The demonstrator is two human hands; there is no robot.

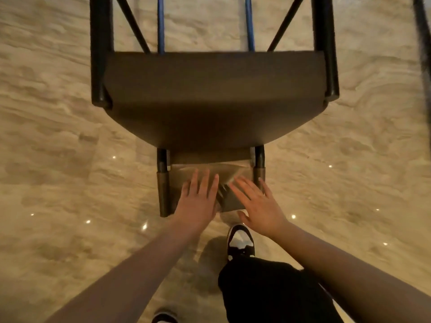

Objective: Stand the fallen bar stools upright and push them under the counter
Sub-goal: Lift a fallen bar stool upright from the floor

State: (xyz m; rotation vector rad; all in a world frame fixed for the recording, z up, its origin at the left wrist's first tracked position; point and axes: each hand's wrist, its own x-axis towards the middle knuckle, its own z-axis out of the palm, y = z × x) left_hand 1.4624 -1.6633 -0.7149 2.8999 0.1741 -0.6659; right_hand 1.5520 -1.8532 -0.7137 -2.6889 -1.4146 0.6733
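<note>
A dark brown bar stool lies on its back on the beige marble floor, seat facing up toward me, black legs running away toward the top of the view. Its low backrest lies nearest me, between two short dark posts. My left hand and my right hand hover side by side over the backrest, fingers straight and spread, palms down. Whether they touch it cannot be told. Neither hand holds anything.
Polished marble floor spreads to both sides of the stool. My black-and-white shoe and dark trouser leg stand just behind the backrest. A dark upright edge shows at the top right. Two blue bars lie between the stool's legs.
</note>
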